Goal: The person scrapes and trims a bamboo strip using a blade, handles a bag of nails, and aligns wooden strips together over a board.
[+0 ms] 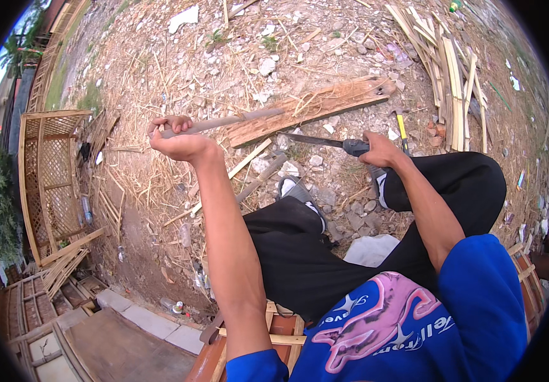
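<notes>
My left hand [182, 140], palm turned up, curls its fingers round one end of a long grey-brown wooden stick [233, 121]. The stick's other end rests over a thick reddish plank [344, 97] lying on the ground. My right hand [379, 151] is closed on the dark handle of a long-bladed knife [316, 139]. Its blade points left, just below the near edge of the plank and apart from the stick. Shavings and straw-like slivers are scattered on the plank.
A hammer [402, 130] with a yellow handle lies right of the knife. Split wood strips [456, 89] are piled at the far right. A lattice panel [48, 184] stands at the left. Stones and slivers cover the ground around my shoes [300, 194].
</notes>
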Available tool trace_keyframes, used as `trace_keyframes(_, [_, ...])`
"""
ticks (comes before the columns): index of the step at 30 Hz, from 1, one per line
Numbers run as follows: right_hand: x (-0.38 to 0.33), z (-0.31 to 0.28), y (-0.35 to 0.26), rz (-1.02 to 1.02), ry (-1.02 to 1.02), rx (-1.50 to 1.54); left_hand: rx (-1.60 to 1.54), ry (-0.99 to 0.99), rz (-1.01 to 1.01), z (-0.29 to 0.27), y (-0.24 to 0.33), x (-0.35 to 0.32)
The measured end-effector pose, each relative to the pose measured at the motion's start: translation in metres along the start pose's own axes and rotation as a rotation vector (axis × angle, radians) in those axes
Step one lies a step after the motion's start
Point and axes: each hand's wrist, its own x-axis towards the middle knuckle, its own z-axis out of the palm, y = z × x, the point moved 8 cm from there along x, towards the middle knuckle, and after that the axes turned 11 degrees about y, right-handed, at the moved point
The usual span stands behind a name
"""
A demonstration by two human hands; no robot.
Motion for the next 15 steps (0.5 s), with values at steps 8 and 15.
trace_keyframes(8, [-0.023,-0.045,-0.071,-0.006,0.370,0.238,-0.045,-0.158,0.025,0.019,-0.006,-0.015])
trace_keyframes(15, [-0.021,0.028,-0.135,-0.140,0.023,0.541,-0.017,-0.306,0.084,0.030,-0.006,-0.033])
